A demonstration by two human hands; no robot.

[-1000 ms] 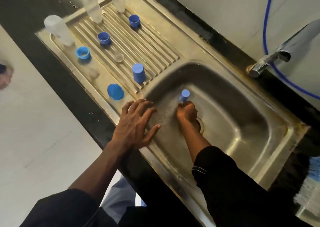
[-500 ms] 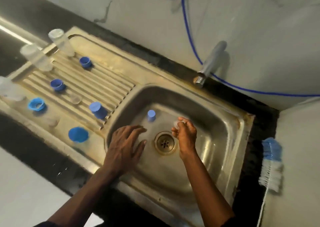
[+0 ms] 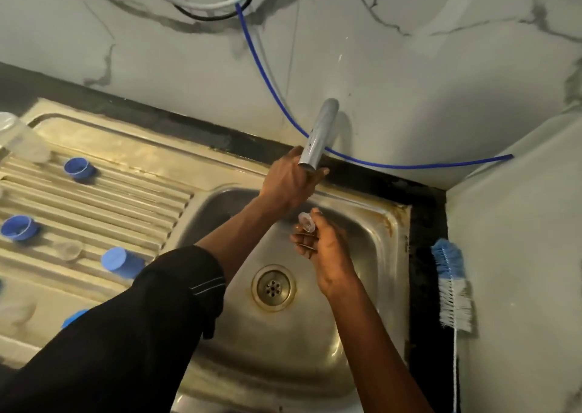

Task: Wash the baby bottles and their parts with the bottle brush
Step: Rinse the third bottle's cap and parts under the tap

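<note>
Left hand (image 3: 291, 184): grip round chrome tap spout (image 3: 318, 132) behind steel sink basin (image 3: 283, 352). Right hand (image 3: 329, 255): grip pinches clear teat (image 3: 306, 222) above basin. Blue-white bottle brush (image 3: 453, 286) right of basin, untouched; washing seemingly barely begun.

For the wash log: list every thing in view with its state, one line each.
left hand, holds the end of the tap.
right hand, pinches a clear part over the sink.
tap, no water seen running.
bottle brush, lies untouched on the counter right of the sink.
drain, unplugged.
blue cap, rests on the drainboard.
clear bottle, stands on the drainboard.
</note>
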